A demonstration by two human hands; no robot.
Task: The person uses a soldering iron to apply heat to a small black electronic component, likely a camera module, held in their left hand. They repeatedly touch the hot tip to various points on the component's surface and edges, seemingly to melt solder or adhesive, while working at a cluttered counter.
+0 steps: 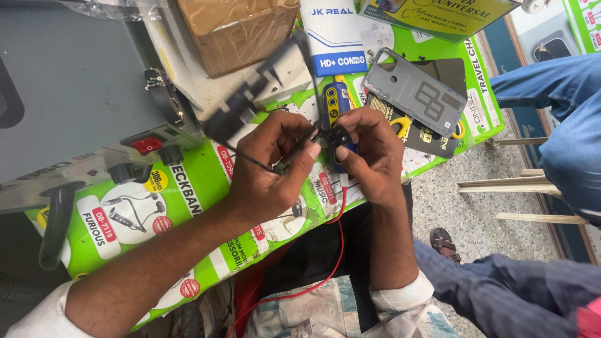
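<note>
A: Item one, your left hand (266,169)?
B: Fingers pinched shut on a thin black probe (256,161), over the green printed mat (200,188)
A: Item two, your right hand (369,153)?
B: Fingertips closed on a small black plastic part (337,135), between both hands, thin red wire (335,250) hanging beneath; grey phone back cover (413,91) beyond

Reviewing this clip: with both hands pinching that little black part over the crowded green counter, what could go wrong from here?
1. The small black part is held only by fingertips of the left hand and right hand; it could slip into the clutter.
2. The red wire hangs loose over the lap and might snag.
3. The grey phone back cover sits close to the right hand and could be knocked.
</note>
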